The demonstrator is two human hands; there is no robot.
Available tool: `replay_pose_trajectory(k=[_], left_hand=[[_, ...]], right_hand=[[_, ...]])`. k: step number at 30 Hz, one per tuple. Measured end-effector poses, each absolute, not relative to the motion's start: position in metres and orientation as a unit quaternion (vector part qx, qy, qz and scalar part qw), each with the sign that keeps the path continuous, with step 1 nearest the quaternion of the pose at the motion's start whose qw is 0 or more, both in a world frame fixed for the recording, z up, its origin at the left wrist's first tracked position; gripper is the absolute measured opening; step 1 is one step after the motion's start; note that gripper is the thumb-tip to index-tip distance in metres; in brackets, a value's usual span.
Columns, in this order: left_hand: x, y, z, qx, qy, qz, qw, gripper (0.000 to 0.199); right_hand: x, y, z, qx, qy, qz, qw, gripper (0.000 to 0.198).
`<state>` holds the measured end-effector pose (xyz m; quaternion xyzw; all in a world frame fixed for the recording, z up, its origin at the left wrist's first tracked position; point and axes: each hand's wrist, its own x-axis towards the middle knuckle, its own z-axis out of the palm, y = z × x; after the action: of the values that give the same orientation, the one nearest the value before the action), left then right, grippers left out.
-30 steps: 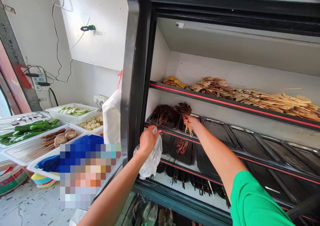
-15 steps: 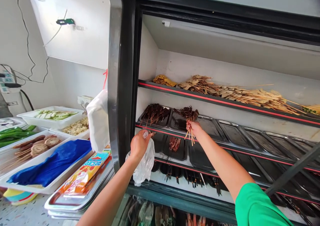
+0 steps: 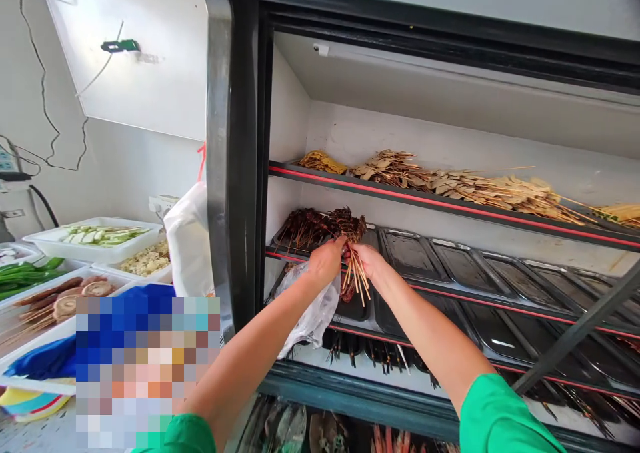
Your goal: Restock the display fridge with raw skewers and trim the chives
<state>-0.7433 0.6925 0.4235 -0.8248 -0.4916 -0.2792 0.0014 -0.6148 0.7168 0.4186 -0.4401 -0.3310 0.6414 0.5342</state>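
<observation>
My right hand (image 3: 369, 258) is closed around a bunch of dark meat skewers (image 3: 357, 276), its bare wooden sticks fanning downward and its dark ends upward. Right beside it, my left hand (image 3: 326, 263) is closed with its fingertips at the bunch. A clear plastic bag (image 3: 313, 316) hangs crumpled from my left hand. Both hands are in front of the middle shelf. More dark skewers (image 3: 304, 229) lie in a tray just behind and left of them. My left fingertips are partly hidden behind the hand.
Pale skewers (image 3: 495, 193) lie along the upper shelf of the cabinet. Metal trays (image 3: 457, 266) line the middle shelf to the right. A dark bar (image 3: 580, 326) crosses at the right. White food tubs (image 3: 37, 243) stand at left, beside the cabinet's dark frame (image 3: 219, 139).
My right hand has moved left with the skewers. My left hand has moved right and up to meet it, bringing the plastic bag along. The view has shifted slightly.
</observation>
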Motion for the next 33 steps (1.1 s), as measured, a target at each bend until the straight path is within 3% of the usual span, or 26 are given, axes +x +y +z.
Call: replay_pose_trajectory(k=[2, 6, 15, 21, 30, 33], left_hand=[[-0.735, 0.699, 0.42, -0.813, -0.493, -0.307, -0.033, 0.038], [-0.723, 0.712, 0.412, -0.791, -0.502, -0.333, -0.108, 0.038], [-0.734, 0.73, 0.432, -0.795, -0.54, -0.272, -0.051, 0.024], [-0.751, 0.716, 0.424, -0.793, -0.552, -0.255, -0.021, 0.025], [-0.777, 0.707, 0.41, -0.781, -0.502, -0.371, 0.005, 0.039], [-0.781, 0.704, 0.408, -0.779, -0.502, -0.375, -0.013, 0.04]], right_hand=[[-0.611, 0.715, 0.418, -0.467, -0.326, 0.636, 0.521, 0.025], [-0.606, 0.72, 0.421, -0.506, -0.321, 0.612, 0.516, 0.026], [-0.582, 0.752, 0.431, -0.617, -0.393, 0.528, 0.432, 0.022], [-0.553, 0.772, 0.42, -0.713, -0.478, 0.356, 0.37, 0.008], [-0.575, 0.751, 0.453, -0.742, -0.585, 0.134, 0.298, 0.014], [-0.602, 0.721, 0.46, -0.661, -0.66, 0.245, 0.26, 0.029]])
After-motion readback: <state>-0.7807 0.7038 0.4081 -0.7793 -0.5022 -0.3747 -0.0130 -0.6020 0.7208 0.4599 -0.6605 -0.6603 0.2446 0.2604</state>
